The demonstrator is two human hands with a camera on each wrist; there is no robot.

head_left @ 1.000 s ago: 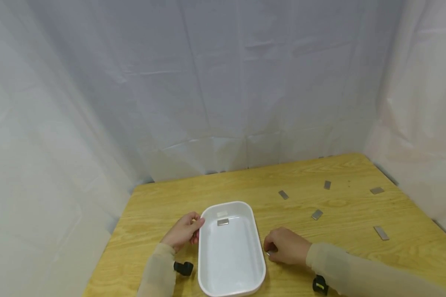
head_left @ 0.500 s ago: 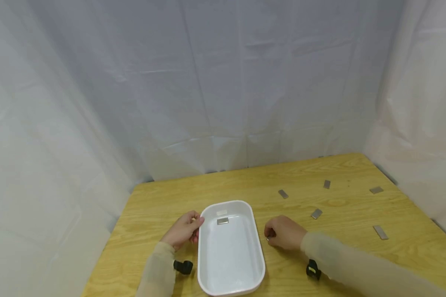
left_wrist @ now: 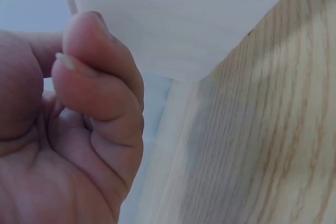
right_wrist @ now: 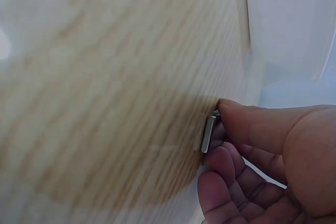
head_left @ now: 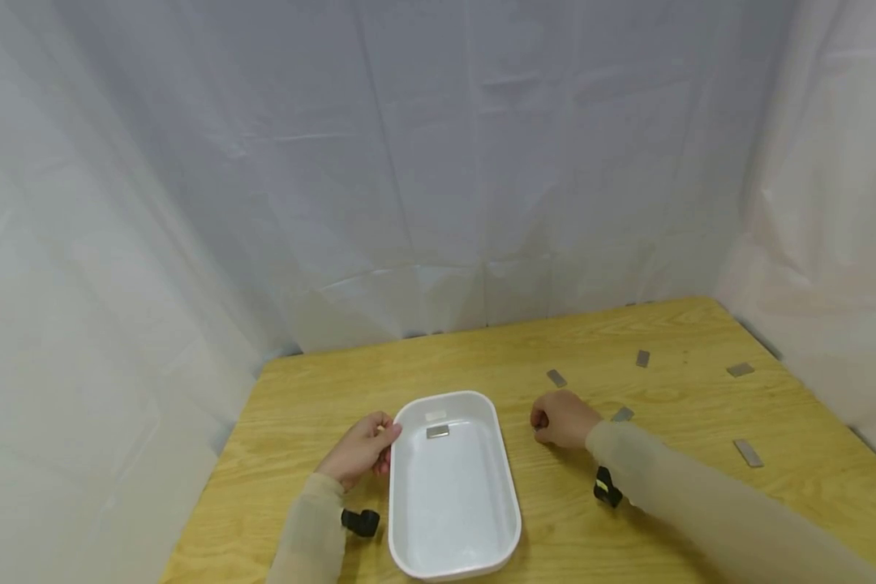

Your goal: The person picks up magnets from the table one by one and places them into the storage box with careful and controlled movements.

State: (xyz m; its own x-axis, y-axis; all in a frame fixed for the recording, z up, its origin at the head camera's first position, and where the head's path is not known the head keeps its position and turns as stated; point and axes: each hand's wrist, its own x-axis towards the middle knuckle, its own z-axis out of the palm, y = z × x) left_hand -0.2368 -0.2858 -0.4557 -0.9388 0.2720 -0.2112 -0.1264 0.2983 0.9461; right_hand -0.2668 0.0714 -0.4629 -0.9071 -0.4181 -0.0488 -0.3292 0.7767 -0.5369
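Observation:
In the head view my left hand (head_left: 356, 451) grips the left rim of a deep white rectangular tray (head_left: 454, 507). Its fingers curl beside the outer wall, as the left wrist view shows. One small silver metal block (head_left: 438, 431) lies inside the tray near its far end. To the right of the tray, my right hand (head_left: 565, 418) is low over the table. The right wrist view shows its thumb and fingers pinching a thin rectangular metal block (right_wrist: 208, 134) on edge, at or just above the wood; contact is unclear. The head view mostly hides this block.
Several similar flat metal blocks lie scattered on the wooden table (head_left: 336, 389): one beyond my right hand (head_left: 556, 378), one by the right sleeve (head_left: 623, 414), others farther right, including one near the right edge (head_left: 748, 453). White sheeting (head_left: 438, 178) surrounds the table's back and sides.
My right hand has moved away from me along the table, from beside the tray's near half to beside its far end. The left hand and tray stay in place.

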